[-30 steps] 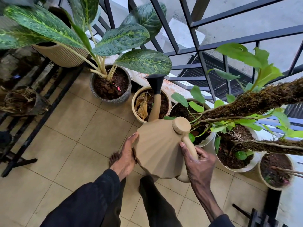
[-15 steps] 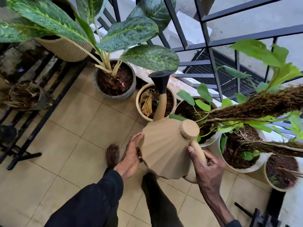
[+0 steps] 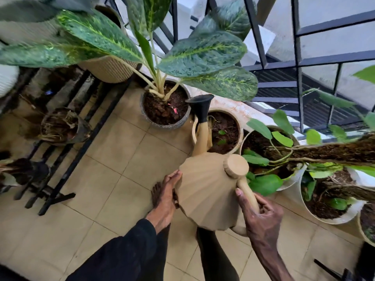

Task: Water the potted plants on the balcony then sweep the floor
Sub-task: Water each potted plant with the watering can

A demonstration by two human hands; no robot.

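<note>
Watering can [image 3: 205, 191], tan and ribbed, is held in the air above the tiled floor [image 3: 121, 169], tipped forward so its spout points away from the person towards the row of pots by the railing [image 3: 298, 63]. Its black rose [image 3: 200, 107] sits over the gap between the grey speckled pot [image 3: 162, 125] and the beige pot [image 3: 240, 130]; whether water is coming out cannot be told. A round cap [image 3: 236, 166] tops the can near the handle.

The right hand [image 3: 261, 218] grips the handle [image 3: 246, 191] from behind, fingers curled round it and thumb laid along its side. The left hand [image 3: 165, 197] rests flat against the can's left wall, fingers straight and close together, steadying the body without wrapping it. A bare foot [image 3: 156, 192] shows on the tiles just behind that hand.

Large variegated leaves [image 3: 203, 53] rise out of the grey pot's dark soil. Right of the beige pot stands a white pot [image 3: 294, 180] with small green leaves and a rough brown pole [image 3: 334, 149] leaning across it. A ribbed beige planter [image 3: 109, 67] stands on the black metal rack [image 3: 67, 159] at the left, near a pot of dried roots [image 3: 60, 126]
</note>
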